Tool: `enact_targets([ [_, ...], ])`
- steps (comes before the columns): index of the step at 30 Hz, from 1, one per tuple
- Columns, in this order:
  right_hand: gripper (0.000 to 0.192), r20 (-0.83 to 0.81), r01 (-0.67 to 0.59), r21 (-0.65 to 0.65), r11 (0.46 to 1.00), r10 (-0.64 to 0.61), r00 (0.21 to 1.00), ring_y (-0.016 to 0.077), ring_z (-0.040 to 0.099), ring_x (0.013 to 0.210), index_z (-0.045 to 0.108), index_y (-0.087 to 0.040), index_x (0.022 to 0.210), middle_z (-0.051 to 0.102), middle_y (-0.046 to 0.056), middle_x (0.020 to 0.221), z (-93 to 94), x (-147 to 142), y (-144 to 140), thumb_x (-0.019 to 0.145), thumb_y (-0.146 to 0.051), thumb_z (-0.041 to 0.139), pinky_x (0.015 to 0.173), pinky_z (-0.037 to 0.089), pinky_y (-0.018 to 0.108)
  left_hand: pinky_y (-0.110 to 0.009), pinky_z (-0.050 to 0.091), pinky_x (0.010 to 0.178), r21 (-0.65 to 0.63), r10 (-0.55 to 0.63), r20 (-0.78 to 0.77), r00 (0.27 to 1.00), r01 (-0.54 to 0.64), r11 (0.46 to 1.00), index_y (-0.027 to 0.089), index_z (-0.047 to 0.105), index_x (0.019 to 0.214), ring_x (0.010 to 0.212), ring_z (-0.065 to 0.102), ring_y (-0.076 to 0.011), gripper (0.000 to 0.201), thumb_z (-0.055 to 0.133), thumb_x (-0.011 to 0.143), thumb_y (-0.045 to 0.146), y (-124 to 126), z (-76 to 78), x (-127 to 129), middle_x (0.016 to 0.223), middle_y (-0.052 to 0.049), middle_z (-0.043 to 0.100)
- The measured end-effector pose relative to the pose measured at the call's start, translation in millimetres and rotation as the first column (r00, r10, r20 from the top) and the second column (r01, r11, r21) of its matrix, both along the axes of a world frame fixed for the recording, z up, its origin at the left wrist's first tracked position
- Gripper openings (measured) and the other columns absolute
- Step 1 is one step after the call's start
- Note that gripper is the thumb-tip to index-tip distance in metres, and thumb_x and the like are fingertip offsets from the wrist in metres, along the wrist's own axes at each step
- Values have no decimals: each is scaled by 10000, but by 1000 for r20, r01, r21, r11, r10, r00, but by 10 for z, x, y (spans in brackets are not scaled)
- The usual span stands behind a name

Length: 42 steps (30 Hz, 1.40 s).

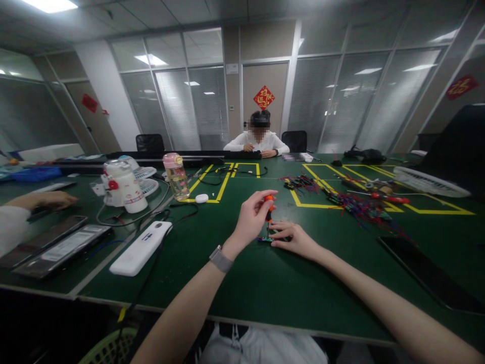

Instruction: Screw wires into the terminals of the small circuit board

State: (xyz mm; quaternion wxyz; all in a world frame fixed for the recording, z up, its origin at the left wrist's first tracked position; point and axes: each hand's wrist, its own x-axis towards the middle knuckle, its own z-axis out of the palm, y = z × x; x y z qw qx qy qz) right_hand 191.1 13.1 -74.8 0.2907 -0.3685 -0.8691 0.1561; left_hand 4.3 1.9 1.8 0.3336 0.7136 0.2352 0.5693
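Observation:
My left hand (pixel 253 215), with a watch on its wrist, is closed around the orange handle of a small screwdriver (pixel 269 215). The screwdriver stands nearly upright, its shaft pointing down at a small green circuit board (pixel 266 240) on the table. From the other side, my right hand (pixel 297 238) holds the board's right end between thumb and fingertips, partly covering it. Whether the tip sits in a screw is too small to tell.
Bundles of red, blue and black wires (pixel 354 207) lie to the right, near a red-handled screwdriver (pixel 390 198) and a dark phone-like slab (pixel 428 273). On the left are a white power bank (pixel 142 247), bottles (pixel 176 177) and another person's hand (pixel 56 199). A person sits opposite.

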Motion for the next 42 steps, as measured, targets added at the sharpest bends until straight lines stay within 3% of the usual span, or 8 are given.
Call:
enact_targets([
  [6,238,-43,31,-26,999,-32,999,313,566,1197,753,-275,981,677,93,1188,2,-31,-30,778,-389,706,1051,385,547,-246,517,720,174,260,-88,962,-242,955,197,672,1011,870,599,-154,175,588,880,276,-40,25,-23,961,-49,598],
  [11,240,-60,19,-65,998,-23,998,323,560,1202,755,-263,979,678,105,1184,7,-43,-26,778,-383,702,1049,384,558,-327,499,912,104,60,-101,993,-50,993,242,515,1313,1100,586,-187,367,445,953,250,-21,5,-23,1255,-87,575],
  [15,244,-80,28,-86,996,-35,996,324,550,1213,756,-260,980,671,106,1197,0,-55,-37,774,-380,706,1052,380,554,-352,533,889,-33,-50,2,999,50,998,212,502,1322,1075,626,-199,378,419,953,218,44,-18,-16,1321,-118,555],
  [20,242,-91,75,-114,991,-86,992,320,546,1216,762,-261,967,670,99,1201,-14,-75,-57,762,-382,718,1053,386,539,-293,574,757,-100,-12,58,998,18,995,167,591,1191,878,685,-173,309,543,887,203,60,14,-35,1135,-116,657],
  [26,249,-92,87,-139,986,-101,991,320,538,1224,762,-264,963,670,97,1201,-13,-83,-63,765,-406,711,1046,395,530,-222,551,663,1,59,10,998,-59,998,171,665,1026,731,631,-108,210,618,822,181,50,49,-53,953,-45,615],
  [30,242,-101,93,-121,988,-105,989,322,546,1215,763,-261,960,676,100,1190,-19,-90,-71,774,-403,702,1042,396,539,-216,544,666,36,74,-23,997,-74,997,188,665,1051,764,607,-113,222,612,837,215,57,21,-56,934,-33,585],
  [36,255,-120,81,-91,993,-91,989,310,591,1157,760,-243,971,694,98,1152,-6,-109,-102,751,-368,725,1001,452,506,-250,536,769,62,19,-79,997,-14,998,218,582,1231,978,609,-162,315,453,944,239,-4,-24,-18,1139,-79,602],
  [42,185,-102,76,-76,994,-83,991,291,618,1112,770,-233,925,704,93,1122,2,-115,-119,789,-324,683,969,484,480,-245,530,716,141,171,-101,980,-156,978,209,639,1102,848,605,-144,228,506,920,243,-20,-15,-12,973,-56,601],
])
